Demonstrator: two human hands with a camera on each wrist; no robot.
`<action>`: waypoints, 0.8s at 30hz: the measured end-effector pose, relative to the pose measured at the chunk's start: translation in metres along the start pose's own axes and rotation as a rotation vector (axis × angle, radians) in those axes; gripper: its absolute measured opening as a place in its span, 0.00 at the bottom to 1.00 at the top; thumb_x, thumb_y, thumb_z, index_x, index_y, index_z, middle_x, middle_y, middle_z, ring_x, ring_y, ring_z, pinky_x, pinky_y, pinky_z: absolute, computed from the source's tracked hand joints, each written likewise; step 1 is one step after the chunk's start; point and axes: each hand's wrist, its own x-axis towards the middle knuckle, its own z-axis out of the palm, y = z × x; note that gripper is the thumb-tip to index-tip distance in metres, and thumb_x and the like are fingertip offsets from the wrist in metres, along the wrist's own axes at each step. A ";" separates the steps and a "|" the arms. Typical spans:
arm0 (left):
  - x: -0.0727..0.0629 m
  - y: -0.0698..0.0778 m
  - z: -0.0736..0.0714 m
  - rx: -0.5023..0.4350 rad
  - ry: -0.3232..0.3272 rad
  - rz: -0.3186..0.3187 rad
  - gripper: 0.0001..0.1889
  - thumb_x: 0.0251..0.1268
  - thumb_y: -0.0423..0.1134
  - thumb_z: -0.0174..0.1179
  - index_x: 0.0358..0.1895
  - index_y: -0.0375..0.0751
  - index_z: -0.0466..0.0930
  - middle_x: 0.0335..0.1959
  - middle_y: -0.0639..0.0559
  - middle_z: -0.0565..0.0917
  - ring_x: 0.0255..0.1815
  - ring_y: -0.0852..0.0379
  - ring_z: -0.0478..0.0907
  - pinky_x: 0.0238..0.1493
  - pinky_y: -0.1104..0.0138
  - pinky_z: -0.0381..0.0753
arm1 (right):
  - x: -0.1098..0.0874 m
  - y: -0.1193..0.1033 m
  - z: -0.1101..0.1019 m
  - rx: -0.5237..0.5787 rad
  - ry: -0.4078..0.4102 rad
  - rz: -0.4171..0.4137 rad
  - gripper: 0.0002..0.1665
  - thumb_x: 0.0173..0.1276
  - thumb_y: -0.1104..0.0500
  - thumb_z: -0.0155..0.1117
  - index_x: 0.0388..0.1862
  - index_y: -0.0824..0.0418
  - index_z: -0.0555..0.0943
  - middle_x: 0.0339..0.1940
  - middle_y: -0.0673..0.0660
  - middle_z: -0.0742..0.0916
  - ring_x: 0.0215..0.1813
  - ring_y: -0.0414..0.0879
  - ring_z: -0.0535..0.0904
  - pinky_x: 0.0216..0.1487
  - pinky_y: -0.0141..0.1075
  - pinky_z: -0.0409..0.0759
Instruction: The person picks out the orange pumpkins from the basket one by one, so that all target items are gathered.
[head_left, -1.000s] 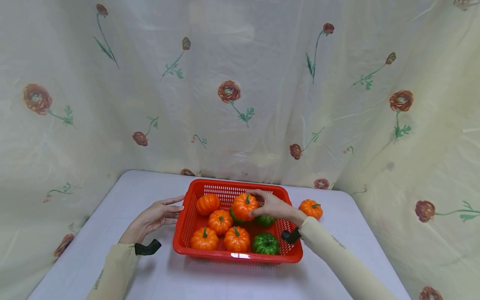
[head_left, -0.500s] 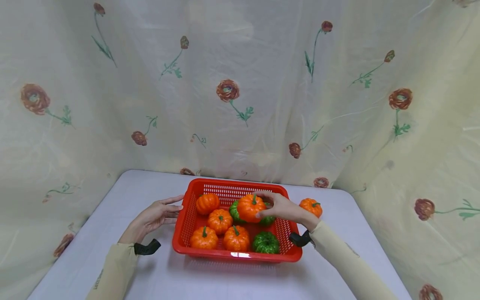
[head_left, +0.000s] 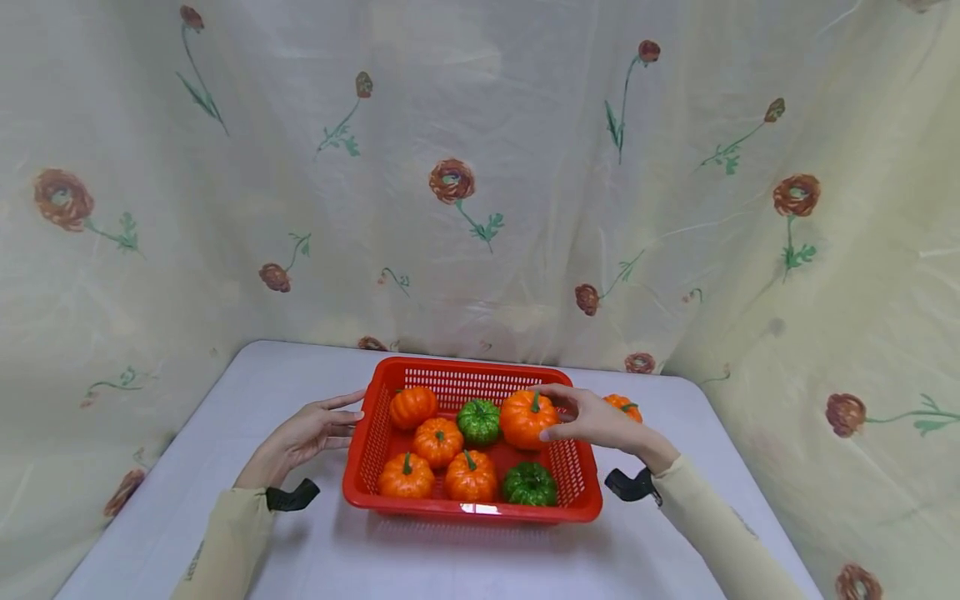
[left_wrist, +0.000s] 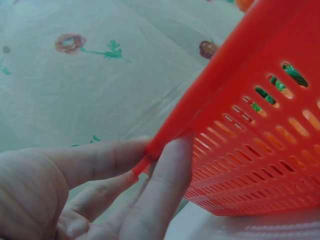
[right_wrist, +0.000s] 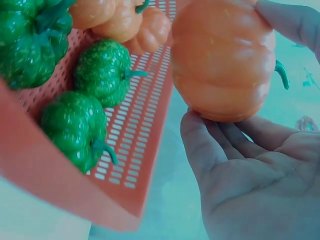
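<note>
My left hand (head_left: 303,435) pinches the left rim of a red slotted plastic basket (head_left: 363,454); the left wrist view shows the thumb and a finger (left_wrist: 170,180) on either side of the rim. With its thumb and fingertips my right hand (head_left: 603,423) holds an orange pumpkin (head_left: 527,421), raised over the basket's right side. In the right wrist view the held pumpkin (right_wrist: 222,60) has a curved green stem. Several smaller orange pumpkins (head_left: 438,442) lie in the basket. Green pumpkins (head_left: 529,484) lie there too; one (right_wrist: 75,130) shows only in the right wrist view.
Another orange pumpkin (head_left: 624,407) lies on the table beyond the basket's right side, partly behind my right hand. A white cloth covers the table (head_left: 450,567). A flower-patterned curtain (head_left: 480,292) hangs behind and along both sides.
My right hand has carried the orange pumpkin rightward across the basket, uncovering a green pumpkin in the middle. My left hand has stayed at the rim.
</note>
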 end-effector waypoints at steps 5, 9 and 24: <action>0.001 0.000 0.001 0.007 0.013 -0.005 0.33 0.64 0.38 0.63 0.72 0.48 0.64 0.55 0.44 0.81 0.42 0.51 0.85 0.47 0.58 0.85 | -0.014 0.005 -0.009 0.020 0.004 0.018 0.44 0.61 0.49 0.69 0.73 0.56 0.63 0.67 0.59 0.74 0.69 0.57 0.69 0.65 0.49 0.76; 0.001 0.000 0.001 0.017 0.013 -0.001 0.32 0.65 0.38 0.62 0.72 0.48 0.63 0.52 0.45 0.83 0.42 0.52 0.85 0.47 0.59 0.86 | -0.024 0.010 -0.015 0.026 0.015 0.029 0.42 0.61 0.49 0.69 0.72 0.54 0.64 0.66 0.58 0.75 0.68 0.58 0.70 0.62 0.47 0.78; 0.001 0.002 0.000 -0.004 0.001 -0.007 0.32 0.66 0.37 0.61 0.73 0.48 0.62 0.48 0.48 0.84 0.42 0.52 0.86 0.47 0.58 0.85 | -0.062 0.035 -0.058 -0.022 0.142 0.013 0.40 0.63 0.53 0.67 0.72 0.56 0.63 0.66 0.60 0.75 0.66 0.59 0.71 0.56 0.44 0.82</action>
